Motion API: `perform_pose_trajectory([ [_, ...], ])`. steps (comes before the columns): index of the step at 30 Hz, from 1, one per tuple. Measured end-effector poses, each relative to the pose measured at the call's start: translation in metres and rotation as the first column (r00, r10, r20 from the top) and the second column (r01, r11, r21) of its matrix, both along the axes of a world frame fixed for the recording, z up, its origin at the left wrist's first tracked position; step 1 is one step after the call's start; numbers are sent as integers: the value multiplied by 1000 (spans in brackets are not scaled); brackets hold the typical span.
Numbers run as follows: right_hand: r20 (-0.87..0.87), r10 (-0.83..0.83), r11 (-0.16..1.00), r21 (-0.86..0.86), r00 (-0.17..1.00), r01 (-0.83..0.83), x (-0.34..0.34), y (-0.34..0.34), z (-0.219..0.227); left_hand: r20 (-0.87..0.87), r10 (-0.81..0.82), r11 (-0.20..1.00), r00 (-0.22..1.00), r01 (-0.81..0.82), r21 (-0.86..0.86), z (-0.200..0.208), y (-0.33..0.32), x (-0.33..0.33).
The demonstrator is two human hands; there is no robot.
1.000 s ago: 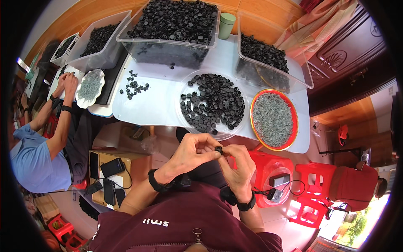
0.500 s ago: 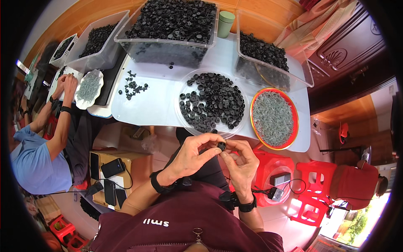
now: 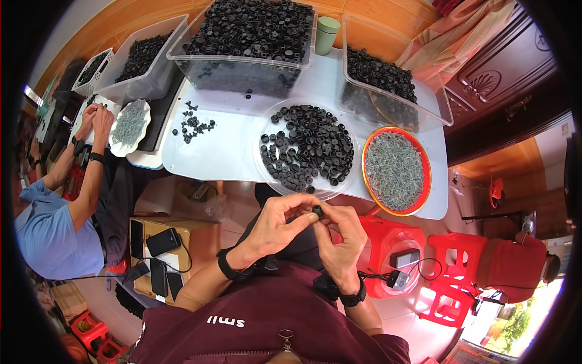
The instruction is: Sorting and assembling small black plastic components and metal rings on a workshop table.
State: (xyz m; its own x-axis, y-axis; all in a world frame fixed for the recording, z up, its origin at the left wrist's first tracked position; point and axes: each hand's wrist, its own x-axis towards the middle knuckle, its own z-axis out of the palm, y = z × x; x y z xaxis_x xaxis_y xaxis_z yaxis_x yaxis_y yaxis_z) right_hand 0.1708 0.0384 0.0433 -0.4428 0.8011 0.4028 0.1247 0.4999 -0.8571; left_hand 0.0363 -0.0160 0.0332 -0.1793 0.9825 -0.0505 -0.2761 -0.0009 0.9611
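A small round black plastic cap sits between the fingertips of both hands, just off the table's front edge. My left hand pinches it from the left with thumb and forefinger. From the other side my right hand closes its thumb and forefinger at the cap; whether a thin piece is also in that pinch cannot be made out. Beyond the hands, a clear round tray carries many loose black caps. Right of it, a red bowl holds a heap of thin grey metal pins, perhaps screws or nails.
Large clear bins of black parts line the back of the white table, beside a green cup. Small black pieces lie at left. A co-worker in blue works there. Phones lie on a cardboard box; red stools stand right.
My right hand has shifted slightly left, and its fingers have drawn in around the cap. My left hand stays nearly in place, still pinching it.
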Motion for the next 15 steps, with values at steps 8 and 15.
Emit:
perform_pose_trajectory([
  [8,55,-32,994,106,998,26,-4,-1,-9,-32,20,1000,999,-20,5,-12,2,2],
  [15,-152,146,929,-318,978,-188,4,12,-9,134,38,999,990,-35,-24,-11,1,-1],
])
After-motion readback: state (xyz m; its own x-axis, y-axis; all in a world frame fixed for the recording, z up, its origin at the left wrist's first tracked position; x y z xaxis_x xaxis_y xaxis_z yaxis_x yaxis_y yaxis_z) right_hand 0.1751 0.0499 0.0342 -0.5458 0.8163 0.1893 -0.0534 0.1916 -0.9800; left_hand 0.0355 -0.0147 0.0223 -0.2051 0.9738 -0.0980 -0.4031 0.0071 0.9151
